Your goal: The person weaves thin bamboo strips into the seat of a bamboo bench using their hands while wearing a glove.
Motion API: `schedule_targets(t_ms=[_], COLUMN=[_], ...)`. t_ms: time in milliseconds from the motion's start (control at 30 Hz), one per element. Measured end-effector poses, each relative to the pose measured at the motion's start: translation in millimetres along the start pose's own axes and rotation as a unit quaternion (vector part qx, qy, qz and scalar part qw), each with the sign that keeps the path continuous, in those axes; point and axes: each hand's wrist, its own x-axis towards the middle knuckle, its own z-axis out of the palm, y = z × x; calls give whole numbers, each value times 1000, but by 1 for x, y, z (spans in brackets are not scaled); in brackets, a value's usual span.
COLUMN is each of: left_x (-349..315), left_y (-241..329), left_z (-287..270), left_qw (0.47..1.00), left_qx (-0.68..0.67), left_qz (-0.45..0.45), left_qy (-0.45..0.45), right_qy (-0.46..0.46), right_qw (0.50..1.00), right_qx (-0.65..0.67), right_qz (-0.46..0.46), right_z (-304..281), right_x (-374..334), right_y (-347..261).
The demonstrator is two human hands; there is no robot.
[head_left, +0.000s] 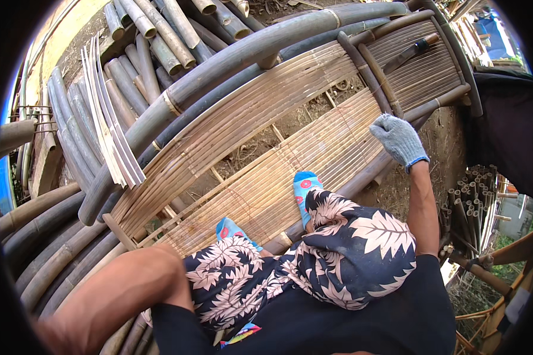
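My right hand (398, 139), in a grey knit glove with a blue cuff, is closed in a fist. It hovers at or just over the near rail of a bamboo bench, beside a bamboo crosspiece (380, 81). Whatever the fist may hold is hidden. My left arm (121, 290) bends away to the lower left, and its hand is outside the picture. Under me stretches the bench seat of thin bamboo slats (331, 139), with a long gap along its middle. A wide-bladed knife (410, 54) with a wooden handle lies on the slats at the far right end.
My feet in blue socks (305, 192) rest on the slats. A thick bamboo rail (231, 65) curves along the far side. Several thin split strips (108, 121) lean across its left end. Cut bamboo poles (160, 35) are heaped behind; a bundle of thin tubes (477, 195) stands right.
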Motion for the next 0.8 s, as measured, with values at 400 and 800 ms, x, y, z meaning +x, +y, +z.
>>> schedule_targets(t_ms=[400,800], left_x=[51,70], left_y=[-2,-5], left_z=[49,69], left_qw=[960,952], left_qx=[116,110], left_qz=[23,-30], left_qy=[-255,-285], right_qy=[-65,-92], right_qw=[994,989], right_qx=[60,103], right_qz=[-61,-57], right_z=[115,145], right_x=[16,11], right_y=[29,26])
